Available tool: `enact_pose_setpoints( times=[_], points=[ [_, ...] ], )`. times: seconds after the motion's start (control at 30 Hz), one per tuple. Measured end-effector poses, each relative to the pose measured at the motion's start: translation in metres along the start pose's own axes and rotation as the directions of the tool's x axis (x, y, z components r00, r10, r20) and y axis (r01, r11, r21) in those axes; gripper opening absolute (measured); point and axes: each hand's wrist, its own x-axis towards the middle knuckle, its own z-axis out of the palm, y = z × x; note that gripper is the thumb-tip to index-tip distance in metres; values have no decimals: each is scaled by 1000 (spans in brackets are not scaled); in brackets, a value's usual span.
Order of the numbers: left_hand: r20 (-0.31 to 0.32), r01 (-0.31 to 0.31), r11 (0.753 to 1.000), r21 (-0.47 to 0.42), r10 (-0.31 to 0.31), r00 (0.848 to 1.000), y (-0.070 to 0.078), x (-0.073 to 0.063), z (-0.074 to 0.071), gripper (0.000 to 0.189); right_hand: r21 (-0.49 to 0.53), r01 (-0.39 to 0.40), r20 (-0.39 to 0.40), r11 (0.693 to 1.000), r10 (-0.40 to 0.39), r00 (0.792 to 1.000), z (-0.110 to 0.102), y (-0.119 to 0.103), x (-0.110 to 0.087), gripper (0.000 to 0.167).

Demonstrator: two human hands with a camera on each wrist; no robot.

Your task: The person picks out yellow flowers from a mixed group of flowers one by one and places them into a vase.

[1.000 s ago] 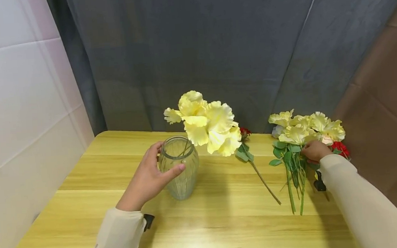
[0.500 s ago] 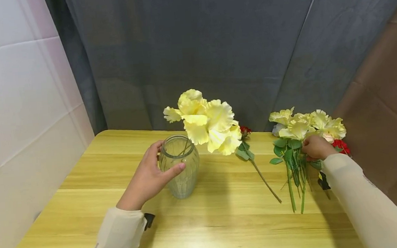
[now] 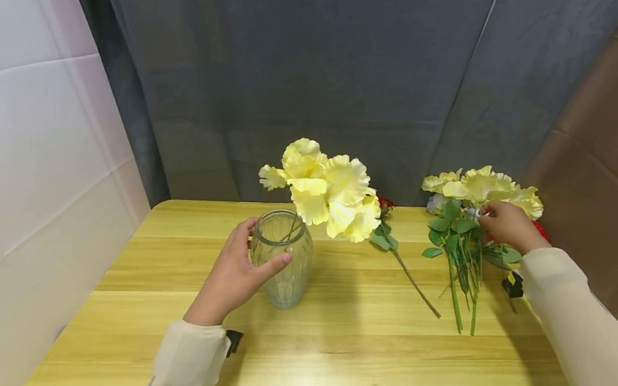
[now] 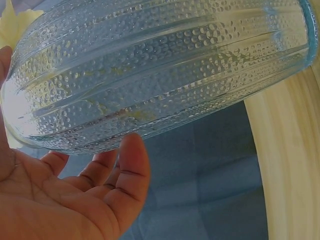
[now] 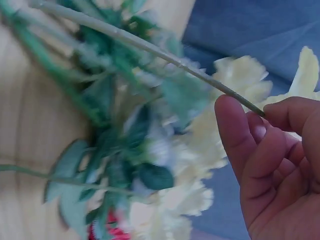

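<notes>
A ribbed clear glass vase (image 3: pixel 288 281) stands upright on the wooden table, one yellow flower (image 3: pixel 336 194) leaning out of it to the right. My left hand (image 3: pixel 236 276) holds its side, thumb across the front and fingers round the far side. The dimpled glass fills much of the left wrist view. At the right, my right hand (image 3: pixel 510 227) pinches a thin flower stem (image 5: pixel 145 45) between thumb and forefinger, over a pile of artificial flowers. Yellow blooms (image 3: pixel 478 186) top this pile, with green leaves (image 3: pixel 452 237) below. The pinched stem's bloom is not plainly visible.
A single red flower (image 3: pixel 408 276) with a brown stem lies between vase and pile. Red petals (image 5: pixel 117 225) show low in the pile. A grey curtain (image 3: pixel 289 69) hangs behind the table (image 3: pixel 320 359); a brown panel (image 3: pixel 597 155) borders the right.
My right hand has shifted slightly right and up, drawing a stem upward. Leaves and yellow blooms in the pile have moved with it. Left hand and vase have stayed in place.
</notes>
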Motion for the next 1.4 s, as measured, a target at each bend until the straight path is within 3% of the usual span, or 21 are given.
enact_pose_setpoints(
  times=[0.33, 0.8, 0.97, 1.17, 1.4],
  points=[
    [0, -14, 1000, -3, 14, 1000, -1, 1, 1, 100, 61, 55, -114, 997, -48, 992, -4, -46, -10, 38],
    [4, -23, 1000, 0, 24, 1000, -1, 2, 1, 99, 125, 207, -258, 970, -170, 951, 10, -95, -27, 40],
    [4, -17, 1000, -4, 17, 1000, -1, 1, 2, 100, 164, 261, -298, 951, -205, 932, 17, -106, -28, 39],
    [5, -18, 1000, -3, 18, 1000, -1, 1, 2, 99, 271, 290, -312, 918, -201, 928, 31, -113, -29, 37],
    [2, -19, 1000, -3, 19, 1000, -1, 1, 1, 100, 354, 338, -380, 872, -197, 904, 47, -125, -33, 32]
  ],
)
